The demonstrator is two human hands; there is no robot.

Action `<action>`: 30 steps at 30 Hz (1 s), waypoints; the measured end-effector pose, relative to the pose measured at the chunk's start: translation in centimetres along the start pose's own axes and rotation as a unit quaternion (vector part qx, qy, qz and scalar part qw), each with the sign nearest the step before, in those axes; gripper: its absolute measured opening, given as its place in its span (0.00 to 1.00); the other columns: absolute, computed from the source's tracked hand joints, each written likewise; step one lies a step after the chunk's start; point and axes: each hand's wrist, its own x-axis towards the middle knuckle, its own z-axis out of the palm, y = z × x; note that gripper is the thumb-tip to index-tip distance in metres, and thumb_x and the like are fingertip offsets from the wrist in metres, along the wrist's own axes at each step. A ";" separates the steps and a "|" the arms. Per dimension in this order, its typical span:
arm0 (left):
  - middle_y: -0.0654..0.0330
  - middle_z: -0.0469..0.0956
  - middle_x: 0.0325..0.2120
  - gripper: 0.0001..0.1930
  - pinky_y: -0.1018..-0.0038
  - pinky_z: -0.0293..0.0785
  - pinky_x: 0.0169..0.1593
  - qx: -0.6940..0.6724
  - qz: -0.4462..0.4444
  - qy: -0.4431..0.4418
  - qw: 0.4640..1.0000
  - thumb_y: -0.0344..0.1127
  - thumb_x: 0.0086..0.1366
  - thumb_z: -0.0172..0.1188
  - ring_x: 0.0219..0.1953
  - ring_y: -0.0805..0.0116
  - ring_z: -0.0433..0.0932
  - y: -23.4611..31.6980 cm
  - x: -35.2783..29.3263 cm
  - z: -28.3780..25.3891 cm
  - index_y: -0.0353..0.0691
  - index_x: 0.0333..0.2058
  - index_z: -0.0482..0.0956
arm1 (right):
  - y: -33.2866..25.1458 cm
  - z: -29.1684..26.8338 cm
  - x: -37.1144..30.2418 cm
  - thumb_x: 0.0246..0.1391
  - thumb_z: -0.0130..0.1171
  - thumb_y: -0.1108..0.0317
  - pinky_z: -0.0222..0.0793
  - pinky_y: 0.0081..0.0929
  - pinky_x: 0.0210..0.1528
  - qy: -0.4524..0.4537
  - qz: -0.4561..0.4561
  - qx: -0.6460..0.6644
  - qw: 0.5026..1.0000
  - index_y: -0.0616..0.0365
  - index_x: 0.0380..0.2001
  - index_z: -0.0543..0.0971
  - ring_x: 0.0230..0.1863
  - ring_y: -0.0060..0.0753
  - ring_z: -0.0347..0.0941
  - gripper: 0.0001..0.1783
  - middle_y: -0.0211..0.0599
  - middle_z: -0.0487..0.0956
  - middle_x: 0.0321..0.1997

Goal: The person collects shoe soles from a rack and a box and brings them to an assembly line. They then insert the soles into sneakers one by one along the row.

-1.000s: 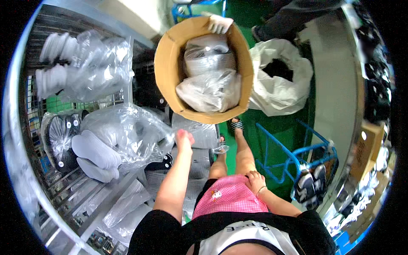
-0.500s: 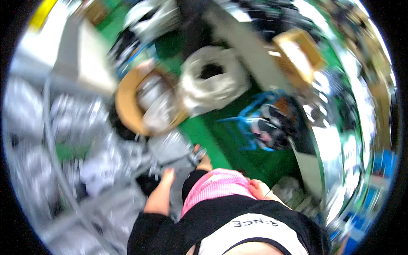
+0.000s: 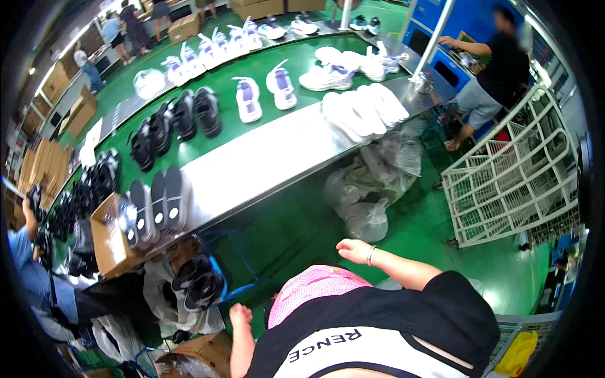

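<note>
Two bare hands, both empty: left hand (image 3: 240,314) loosely half-curled, right hand (image 3: 355,251) partly open. Nearest left: two black shoes (image 3: 203,292), dark, low-cut, on one blue-framed stool (image 3: 242,290). Nearest right: crumpled, translucent plastic bags (image 3: 370,222), uncounted, below the steel table (image 3: 265,169). Four dark insoles (image 3: 159,205) atop.

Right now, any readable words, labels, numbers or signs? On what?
Wearer's black-and-white top: large black letters on the white panel; legible, wording not copied here.
Dark insoles on the bench: round white spots; any print is too small to read.
Lower-left cardboard box: any marking is too blurred to read.
</note>
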 end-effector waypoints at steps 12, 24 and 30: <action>0.56 0.71 0.34 0.18 0.78 0.67 0.36 0.191 0.345 -0.238 0.888 0.39 0.58 0.48 0.32 0.70 0.71 29.9 1.4 34.5 0.33 0.43 0.66 | 3.4 -10.7 3.6 0.50 0.47 0.65 0.64 0.16 0.30 0.223 0.170 0.298 0.912 0.58 0.41 0.68 0.30 0.21 0.70 0.15 0.33 0.73 0.35; 0.48 0.56 0.51 0.38 0.70 0.61 0.48 0.123 0.221 -0.163 0.953 0.50 0.51 0.56 0.48 0.59 0.63 48.8 17.7 48.6 0.35 0.54 0.51 | -2.4 -16.9 11.1 0.49 0.48 0.67 0.65 0.17 0.31 0.320 0.194 0.317 0.871 0.62 0.40 0.68 0.29 0.22 0.70 0.15 0.35 0.74 0.33; 0.54 0.65 0.44 0.34 0.74 0.69 0.35 0.179 0.193 -0.216 0.940 0.35 0.52 0.53 0.39 0.65 0.69 48.3 17.8 53.4 0.39 0.55 0.47 | 0.5 -24.4 13.4 0.50 0.48 0.67 0.64 0.16 0.26 0.463 0.185 0.316 0.807 0.59 0.40 0.68 0.26 0.19 0.68 0.13 0.31 0.73 0.31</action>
